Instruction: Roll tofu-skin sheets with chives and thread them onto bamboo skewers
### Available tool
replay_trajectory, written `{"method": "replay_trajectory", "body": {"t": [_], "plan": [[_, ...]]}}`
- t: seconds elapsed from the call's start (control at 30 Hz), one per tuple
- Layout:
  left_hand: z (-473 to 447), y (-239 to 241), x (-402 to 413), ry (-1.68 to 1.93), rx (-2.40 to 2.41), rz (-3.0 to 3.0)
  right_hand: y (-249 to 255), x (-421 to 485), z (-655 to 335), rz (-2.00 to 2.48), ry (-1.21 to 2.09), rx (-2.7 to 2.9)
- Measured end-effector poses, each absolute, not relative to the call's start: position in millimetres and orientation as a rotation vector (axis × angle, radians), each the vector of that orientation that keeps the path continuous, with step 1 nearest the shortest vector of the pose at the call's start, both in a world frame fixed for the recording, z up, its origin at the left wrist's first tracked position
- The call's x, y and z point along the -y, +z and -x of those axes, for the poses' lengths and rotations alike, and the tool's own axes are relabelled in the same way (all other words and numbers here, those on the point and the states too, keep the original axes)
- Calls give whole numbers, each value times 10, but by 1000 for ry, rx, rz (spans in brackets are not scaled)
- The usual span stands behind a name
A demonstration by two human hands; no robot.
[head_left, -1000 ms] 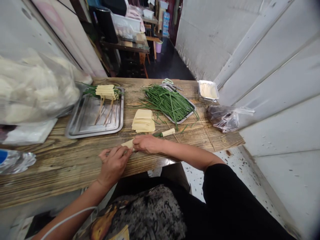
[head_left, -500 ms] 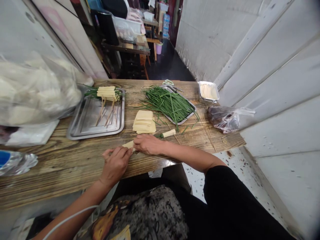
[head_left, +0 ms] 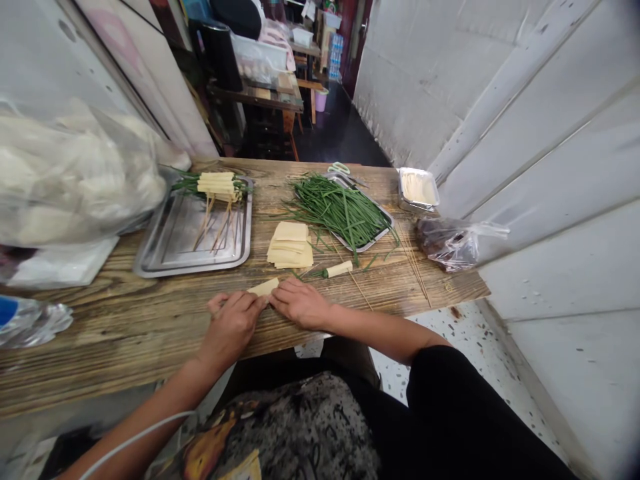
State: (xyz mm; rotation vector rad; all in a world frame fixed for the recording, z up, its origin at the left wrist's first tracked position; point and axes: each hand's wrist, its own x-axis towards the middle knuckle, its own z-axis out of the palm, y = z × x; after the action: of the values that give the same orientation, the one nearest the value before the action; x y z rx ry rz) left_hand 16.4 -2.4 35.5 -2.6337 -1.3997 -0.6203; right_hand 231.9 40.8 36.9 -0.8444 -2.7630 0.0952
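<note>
We find soft, even daylight over the desk (head_left: 150, 313), brightest on the white wall (head_left: 500, 100) at the right; the room (head_left: 280, 100) beyond is dim. Shadows are faint, a thin shade under the left hand (head_left: 230, 327) and right hand (head_left: 300, 303); the tofu sheet (head_left: 265, 287) at their fingertips is crisp. The steel tray (head_left: 165, 257) shows mild sheen. Toward the edges the wide lens bends lines, and the plastic bag (head_left: 70, 173) at left smears soft.
</note>
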Motion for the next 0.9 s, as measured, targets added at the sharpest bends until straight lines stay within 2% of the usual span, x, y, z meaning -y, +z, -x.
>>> {"method": "replay_trajectory", "body": {"t": [0.33, 0.53, 0.9], "plan": [[-191, 326, 166, -601, 1281, 2404, 540, -532, -2280, 798, 162, 2851], [-152, 283, 143, -660, 1142, 2482, 695, -717, -2257, 690, 242, 2983], [-107, 286, 21, -707, 1087, 2554, 771, -792, -2217, 763, 359, 2973]]}}
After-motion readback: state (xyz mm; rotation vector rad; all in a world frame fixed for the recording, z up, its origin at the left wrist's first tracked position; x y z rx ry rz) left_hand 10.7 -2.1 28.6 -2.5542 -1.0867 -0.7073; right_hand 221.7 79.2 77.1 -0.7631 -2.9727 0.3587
